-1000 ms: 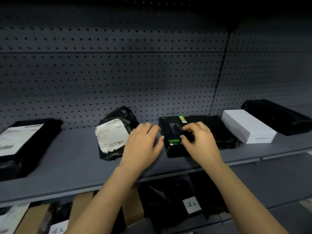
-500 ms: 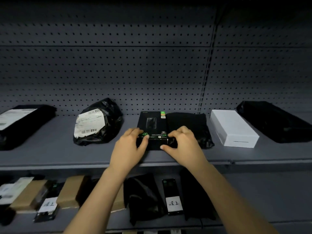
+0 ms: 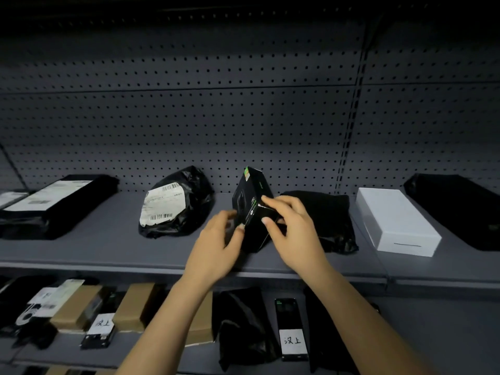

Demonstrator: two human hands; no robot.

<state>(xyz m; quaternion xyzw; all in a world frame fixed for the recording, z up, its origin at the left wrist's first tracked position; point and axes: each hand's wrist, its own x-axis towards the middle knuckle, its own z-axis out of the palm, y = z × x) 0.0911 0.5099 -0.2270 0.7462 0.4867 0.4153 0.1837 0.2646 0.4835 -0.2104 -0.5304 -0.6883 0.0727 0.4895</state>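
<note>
Black box (image 3: 251,192), just one, between left hand (image 3: 216,247) and right hand (image 3: 295,236).

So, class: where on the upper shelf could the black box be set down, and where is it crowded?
Bare shelf lies between the long black parcel and the labelled bag, and along the front edge before them. Right of the held black box, the black pouch and white box sit close.

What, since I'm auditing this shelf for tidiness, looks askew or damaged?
The black box is tilted up, gripped by the left hand and right hand, while its neighbours lie flat. The shipping label on the black bagged parcel beside it is crumpled. Nothing looks spilled.
</note>
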